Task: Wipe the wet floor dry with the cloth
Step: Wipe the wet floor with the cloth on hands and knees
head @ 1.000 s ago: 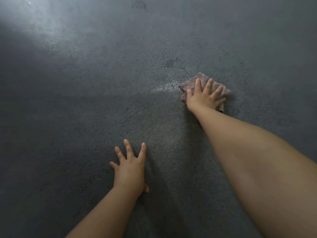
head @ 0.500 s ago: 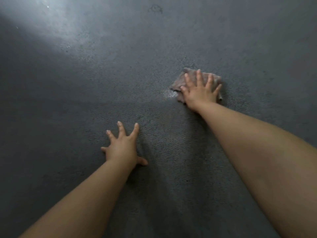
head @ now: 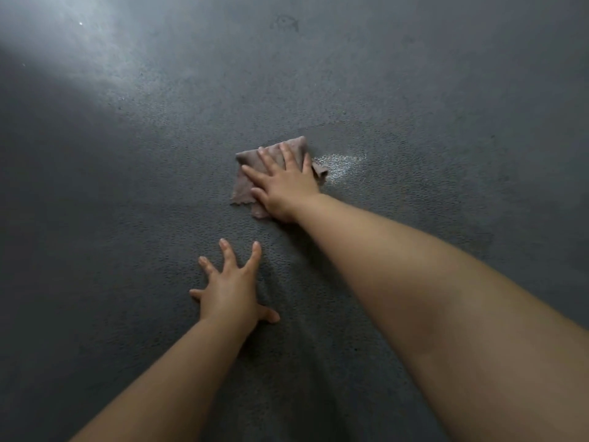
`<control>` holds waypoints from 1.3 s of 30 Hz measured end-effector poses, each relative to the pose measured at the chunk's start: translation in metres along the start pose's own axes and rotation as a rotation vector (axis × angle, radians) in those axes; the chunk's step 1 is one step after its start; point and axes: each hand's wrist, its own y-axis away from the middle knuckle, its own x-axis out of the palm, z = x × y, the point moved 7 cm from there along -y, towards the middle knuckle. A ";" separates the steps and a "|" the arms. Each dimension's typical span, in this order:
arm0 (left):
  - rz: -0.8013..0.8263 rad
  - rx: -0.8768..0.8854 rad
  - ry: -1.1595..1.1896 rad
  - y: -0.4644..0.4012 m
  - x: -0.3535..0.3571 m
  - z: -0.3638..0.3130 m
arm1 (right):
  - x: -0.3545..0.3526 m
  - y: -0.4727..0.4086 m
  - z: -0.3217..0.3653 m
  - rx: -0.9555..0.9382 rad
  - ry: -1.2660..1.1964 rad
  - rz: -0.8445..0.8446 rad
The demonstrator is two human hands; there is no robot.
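Having swept leftward since a second ago, the right hand (head: pixel 287 186) is pressing flat, fingers straight, on the pinkish cloth (head: pixel 245 183) at frame centre, leaving a glistening wet patch (head: pixel 342 162) on the grey floor (head: pixel 127 186) to its right, while the left hand (head: pixel 231 290) is bracing, splayed, below.

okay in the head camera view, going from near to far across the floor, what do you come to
Left hand flat on the floor → right hand pressing the cloth → glistening wet patch → dark mark far off.

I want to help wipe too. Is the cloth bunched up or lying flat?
Mostly flat. The cloth lies spread under the right hand; one corner is rumpled.
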 end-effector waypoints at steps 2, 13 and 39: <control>-0.012 0.006 0.018 0.000 -0.001 0.000 | 0.002 0.011 -0.019 0.083 -0.028 -0.063; -0.035 0.027 0.042 0.002 -0.002 0.003 | 0.046 0.207 -0.257 0.884 -0.213 -0.145; -0.020 0.253 -0.196 0.043 0.055 -0.170 | 0.060 0.273 -0.286 1.034 -0.319 -0.084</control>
